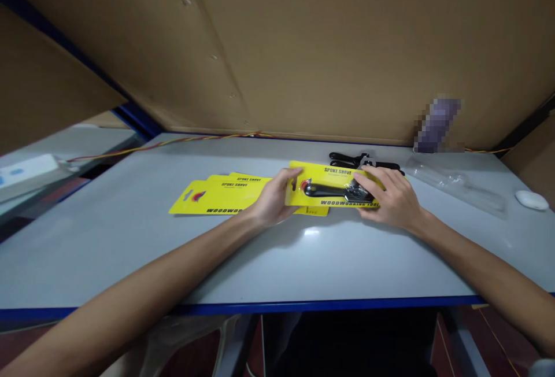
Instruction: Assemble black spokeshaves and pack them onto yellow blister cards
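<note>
A yellow spoke shave pack (321,189) is gripped above the table (277,267) at its ends by the left hand (272,200) and right hand (392,196), whose fingers are bent, the right's perhaps touching the black tool (326,191).

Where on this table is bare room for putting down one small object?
Bare tabletop shows between the forearms, near the front edge, and left of the yellow cards. Crowded: the centre, where the left hand and right hand hold the packaged tool; behind, black tools; farther right, clear plastic.
</note>
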The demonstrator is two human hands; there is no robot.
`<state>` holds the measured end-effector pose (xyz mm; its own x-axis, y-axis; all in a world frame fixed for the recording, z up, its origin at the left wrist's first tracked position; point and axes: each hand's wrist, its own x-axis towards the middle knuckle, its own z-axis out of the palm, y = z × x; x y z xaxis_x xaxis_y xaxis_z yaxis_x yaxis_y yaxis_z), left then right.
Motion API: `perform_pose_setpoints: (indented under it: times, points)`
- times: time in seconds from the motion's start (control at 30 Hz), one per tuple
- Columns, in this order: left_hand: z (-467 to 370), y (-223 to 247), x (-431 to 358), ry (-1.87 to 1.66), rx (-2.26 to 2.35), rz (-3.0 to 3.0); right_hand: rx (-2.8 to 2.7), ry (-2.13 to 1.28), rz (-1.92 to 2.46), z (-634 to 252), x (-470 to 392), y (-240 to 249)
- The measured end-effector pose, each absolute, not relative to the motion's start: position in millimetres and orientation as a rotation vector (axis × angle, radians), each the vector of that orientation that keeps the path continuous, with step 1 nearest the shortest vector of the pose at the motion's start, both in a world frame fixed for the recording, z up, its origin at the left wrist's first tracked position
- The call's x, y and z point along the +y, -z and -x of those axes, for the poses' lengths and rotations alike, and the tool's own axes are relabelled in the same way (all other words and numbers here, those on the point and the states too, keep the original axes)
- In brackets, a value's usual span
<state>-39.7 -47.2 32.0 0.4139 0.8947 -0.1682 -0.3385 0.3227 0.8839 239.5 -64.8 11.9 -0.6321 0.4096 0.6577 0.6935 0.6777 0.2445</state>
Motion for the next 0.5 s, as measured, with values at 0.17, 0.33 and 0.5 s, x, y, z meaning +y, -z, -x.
perform_pose_setpoints:
  times: [0.17,0.33,0.5]
  points:
    - [32,-41,-45,-0.984,0.987,-0.78,-2.387,0.605,0.947,-241,-65,-14]
    - [38,-52,-33,-0.98,1.046,-0.795,-2.443,0.592,1.05,-236,-60,-20]
    - [45,-49,-27,-0.97,1.044,-0.853,-2.48,0.623,1.103,-232,-53,-22]
